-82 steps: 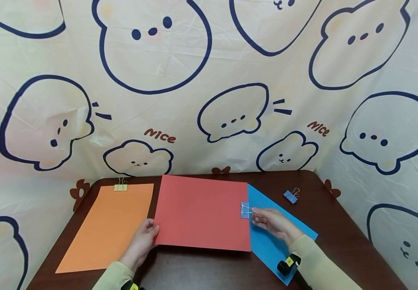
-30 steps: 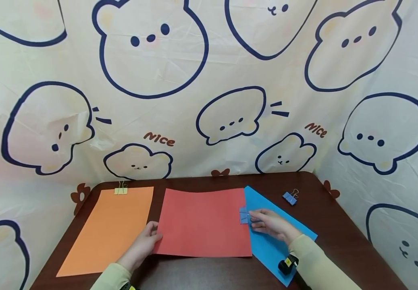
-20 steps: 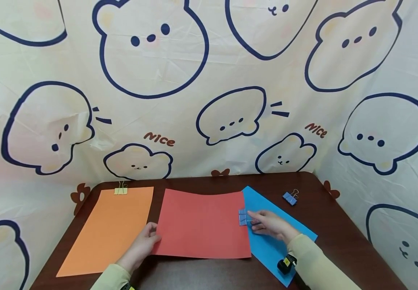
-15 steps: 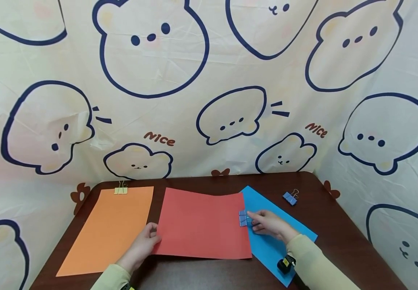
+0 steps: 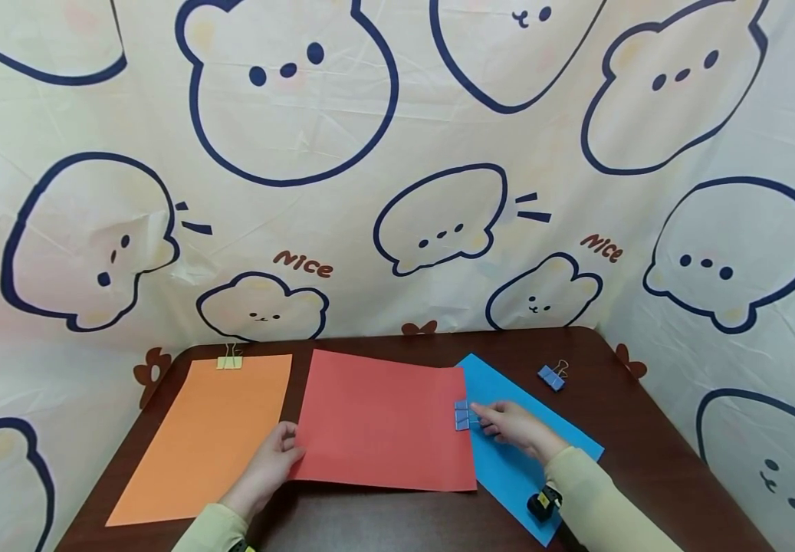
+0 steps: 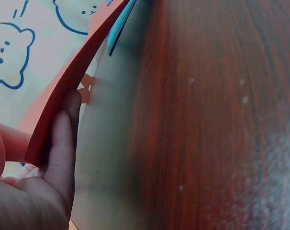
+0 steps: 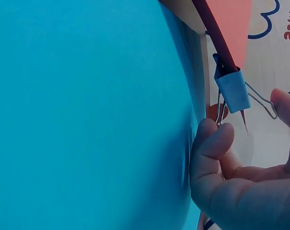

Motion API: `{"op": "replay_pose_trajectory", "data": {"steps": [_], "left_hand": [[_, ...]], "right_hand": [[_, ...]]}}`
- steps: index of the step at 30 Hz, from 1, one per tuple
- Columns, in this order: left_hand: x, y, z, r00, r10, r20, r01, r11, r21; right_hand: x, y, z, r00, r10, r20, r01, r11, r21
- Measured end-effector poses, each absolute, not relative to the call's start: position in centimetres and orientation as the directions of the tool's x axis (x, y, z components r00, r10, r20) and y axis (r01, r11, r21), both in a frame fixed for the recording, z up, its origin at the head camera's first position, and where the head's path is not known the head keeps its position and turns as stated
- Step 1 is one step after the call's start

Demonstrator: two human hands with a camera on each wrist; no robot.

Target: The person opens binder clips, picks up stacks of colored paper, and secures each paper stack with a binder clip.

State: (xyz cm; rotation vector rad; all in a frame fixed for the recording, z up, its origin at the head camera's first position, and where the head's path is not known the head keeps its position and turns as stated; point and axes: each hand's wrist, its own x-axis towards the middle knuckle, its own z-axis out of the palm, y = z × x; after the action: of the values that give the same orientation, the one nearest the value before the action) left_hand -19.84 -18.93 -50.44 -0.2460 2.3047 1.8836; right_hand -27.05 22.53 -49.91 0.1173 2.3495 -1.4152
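A red sheet of paper [image 5: 383, 425] is held tilted above the middle of the table. My left hand [image 5: 269, 468] pinches its left edge; in the left wrist view the thumb is on one face of the red sheet [image 6: 68, 81] and the fingers behind. A blue binder clip [image 5: 462, 415] sits on the sheet's right edge. My right hand [image 5: 517, 429] holds that clip by its wire handles. In the right wrist view, the clip [image 7: 235, 91] straddles the paper edge, with the thumb at one handle and curled fingertips at the other.
Blue paper [image 5: 542, 452] lies slantwise under my right hand, partly behind the red sheet. Orange paper [image 5: 211, 437] with a yellow binder clip [image 5: 229, 362] at its top lies left. Another blue binder clip [image 5: 552, 376] rests back right. A patterned cloth [image 5: 342, 215] surrounds the dark table [image 5: 356, 521].
The red sheet sits lower than at first. Its far edge, bowed a second ago, is now straighter, with the far left corner raised slightly. Both hands keep their hold.
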Motion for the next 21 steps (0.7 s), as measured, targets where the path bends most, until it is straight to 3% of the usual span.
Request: {"op": "replay_pose_trajectory", "data": {"steps": [21], "left_hand": [[-19.92,-19.09,-50.34,-0.970,-0.033,-0.242,-0.244,0.122,0.962]], "right_hand": [[-26.90,22.55,-49.99,-0.923,-0.123,-0.364,0.271,0.465,-0.843]]}}
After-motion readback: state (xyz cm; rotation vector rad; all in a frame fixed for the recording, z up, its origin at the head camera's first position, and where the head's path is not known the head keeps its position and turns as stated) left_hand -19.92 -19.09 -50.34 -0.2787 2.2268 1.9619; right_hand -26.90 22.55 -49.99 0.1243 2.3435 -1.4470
